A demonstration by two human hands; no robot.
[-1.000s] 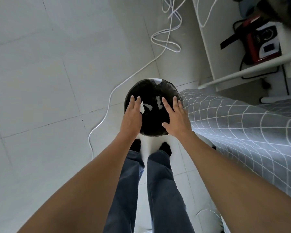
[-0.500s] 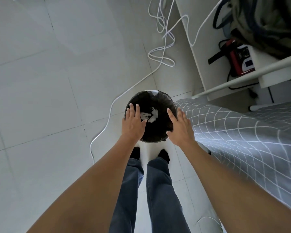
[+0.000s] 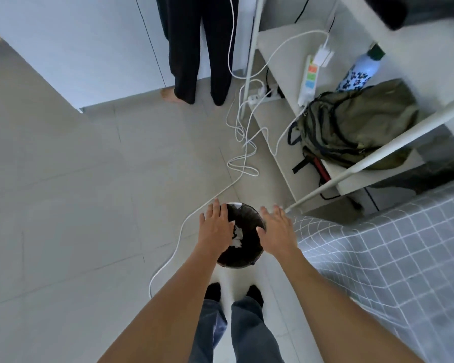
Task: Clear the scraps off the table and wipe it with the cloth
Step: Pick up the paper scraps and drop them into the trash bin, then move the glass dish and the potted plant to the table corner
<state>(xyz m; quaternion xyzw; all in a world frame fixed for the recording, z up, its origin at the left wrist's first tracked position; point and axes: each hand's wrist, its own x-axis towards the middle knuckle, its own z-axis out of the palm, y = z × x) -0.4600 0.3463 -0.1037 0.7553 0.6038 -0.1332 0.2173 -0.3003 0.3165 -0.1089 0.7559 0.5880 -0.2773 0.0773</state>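
Note:
A round waste bin (image 3: 244,254) lined with a black bag stands on the floor in front of my feet. White paper scraps (image 3: 237,235) lie inside it. My left hand (image 3: 215,227) hovers flat over the bin's left side, fingers straight, holding nothing. My right hand (image 3: 277,230) is spread over the bin's right rim, also empty. No cloth is in view.
A grey checked tablecloth (image 3: 391,258) covers the table at right. White cables (image 3: 243,153) trail across the tiled floor. A green backpack (image 3: 351,127), a power strip (image 3: 309,77) and a bottle (image 3: 359,72) sit on a low white shelf. Another person's legs (image 3: 197,48) stand at the back.
My view has tilted up, bringing the shelf, backpack and another person's legs into sight. Both hands have stayed open over the bin, and the scraps have settled inside it.

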